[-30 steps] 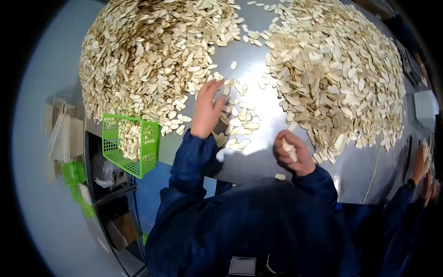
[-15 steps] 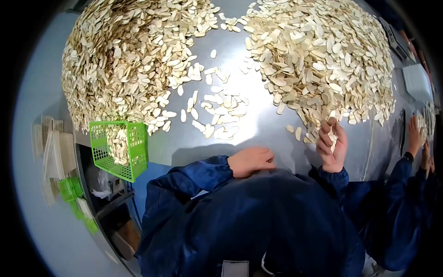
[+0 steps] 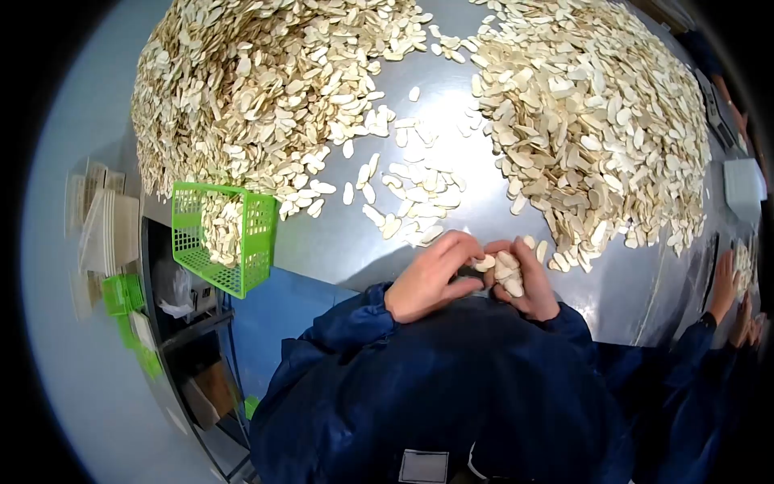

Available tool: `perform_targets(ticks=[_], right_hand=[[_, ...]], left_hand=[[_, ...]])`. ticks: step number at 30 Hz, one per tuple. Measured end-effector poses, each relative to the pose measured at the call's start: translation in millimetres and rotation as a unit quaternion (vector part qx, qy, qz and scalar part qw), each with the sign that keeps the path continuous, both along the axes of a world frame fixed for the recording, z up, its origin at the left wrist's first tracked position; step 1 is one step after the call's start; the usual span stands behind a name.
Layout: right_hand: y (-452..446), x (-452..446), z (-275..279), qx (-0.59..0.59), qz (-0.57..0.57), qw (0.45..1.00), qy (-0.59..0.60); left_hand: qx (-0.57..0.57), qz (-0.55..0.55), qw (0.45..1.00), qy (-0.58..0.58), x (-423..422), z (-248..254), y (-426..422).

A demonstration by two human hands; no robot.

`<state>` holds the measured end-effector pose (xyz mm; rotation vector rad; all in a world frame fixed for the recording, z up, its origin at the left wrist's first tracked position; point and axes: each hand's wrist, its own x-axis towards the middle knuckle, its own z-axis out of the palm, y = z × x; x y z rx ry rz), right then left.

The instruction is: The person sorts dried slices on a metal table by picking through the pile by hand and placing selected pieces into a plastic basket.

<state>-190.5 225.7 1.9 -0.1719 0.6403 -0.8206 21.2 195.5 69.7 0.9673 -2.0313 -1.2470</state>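
R hand [image 3: 535, 289]: half-curled, grasping few slices [image 3: 508, 274] | L hand [image 3: 430, 278]: bent, tips at 1 slice [image 3: 484, 264], grip unclr

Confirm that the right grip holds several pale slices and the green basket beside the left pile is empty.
The green basket beside the left pile isn't empty: the head view shows slices inside. The right grip does hold several pale slices.

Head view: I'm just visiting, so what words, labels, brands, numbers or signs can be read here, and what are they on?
None can be read.
White patch on the dark blue garment: no legible text.
Boxy device on the rack: dark marks, too small and blurred to read.
Green basket and pale slices in the right hand: no lettering visible.
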Motion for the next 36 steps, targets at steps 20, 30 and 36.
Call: perform_targets(ticks=[20, 30, 36], right_hand=[[-40, 15, -12, -0.006, -0.013, 1.0, -0.001], [-27, 27, -12, -0.106, 0.09, 0.987, -0.085], [-29, 34, -20, -0.05, 0.123, 0.987, -0.094]], left_hand=[[-0.056, 0.17, 0.98, -0.086, 17, -43, -47], [-0.174, 0.286, 0.89, -0.311, 63, -73, -76], [-0.126, 0.286, 0.922, -0.226, 56, -51, -65]])
